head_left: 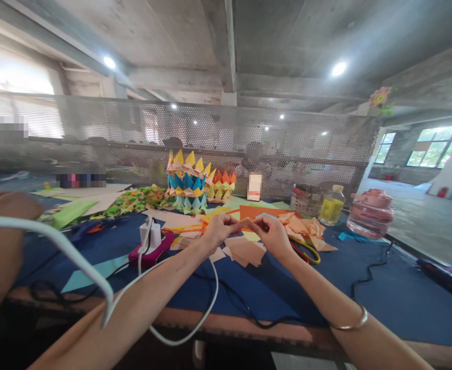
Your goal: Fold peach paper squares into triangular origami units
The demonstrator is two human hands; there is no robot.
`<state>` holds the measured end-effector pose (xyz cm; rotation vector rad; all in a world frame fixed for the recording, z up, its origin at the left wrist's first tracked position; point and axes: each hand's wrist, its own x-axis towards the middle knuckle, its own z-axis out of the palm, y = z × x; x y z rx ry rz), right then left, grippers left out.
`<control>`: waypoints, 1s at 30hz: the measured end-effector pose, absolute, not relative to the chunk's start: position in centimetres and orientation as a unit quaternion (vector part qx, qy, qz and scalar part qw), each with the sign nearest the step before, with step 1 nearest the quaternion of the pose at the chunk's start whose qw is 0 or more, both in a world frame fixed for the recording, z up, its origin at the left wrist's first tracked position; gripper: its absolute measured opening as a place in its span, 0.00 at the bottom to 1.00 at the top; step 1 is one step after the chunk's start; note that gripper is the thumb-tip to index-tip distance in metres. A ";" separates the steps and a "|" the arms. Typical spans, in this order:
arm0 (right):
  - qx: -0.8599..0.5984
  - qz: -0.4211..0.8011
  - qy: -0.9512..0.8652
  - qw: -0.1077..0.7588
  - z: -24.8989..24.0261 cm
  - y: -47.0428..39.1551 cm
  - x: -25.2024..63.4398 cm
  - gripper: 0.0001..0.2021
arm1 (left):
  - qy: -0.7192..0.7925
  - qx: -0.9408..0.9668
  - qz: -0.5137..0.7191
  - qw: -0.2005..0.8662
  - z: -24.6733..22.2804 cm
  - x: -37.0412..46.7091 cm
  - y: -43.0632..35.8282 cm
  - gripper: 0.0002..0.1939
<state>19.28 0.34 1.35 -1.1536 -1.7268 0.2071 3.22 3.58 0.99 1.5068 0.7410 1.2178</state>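
Close together above the table, my left hand point(221, 229) and my right hand point(274, 235) both have their fingers pinched on a small peach paper piece point(246, 222). The fingers cover much of it, so its folds are hard to make out. Below them lie loose peach paper sheets point(245, 251). An orange sheet point(259, 210) is just behind the hands, and crumpled-looking folded peach pieces point(306, 226) lie to the right. Strips of yellow and orange paper point(185, 226) sit by my left hand.
Stacked folded-paper rings point(187, 187) stand behind, near a phone point(254, 187). A magenta power strip point(152, 252) and a white cable point(210, 308) are at left, beside another person's arm point(0, 252). At right are a yellow-labelled bottle point(331, 206) and a pink jug point(370, 215).
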 end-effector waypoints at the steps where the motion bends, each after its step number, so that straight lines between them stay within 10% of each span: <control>1: -0.476 0.088 -0.716 0.504 1.3 0.3 19.3 0.16 | 0.304 0.628 0.511 0.503 0.9 3.2 3.6 0.21; 30: -0.465 0.132 -0.732 0.480 0.8 0.9 19.7 0.19 | 0.259 0.667 0.472 0.515 1.2 3.1 3.4 0.22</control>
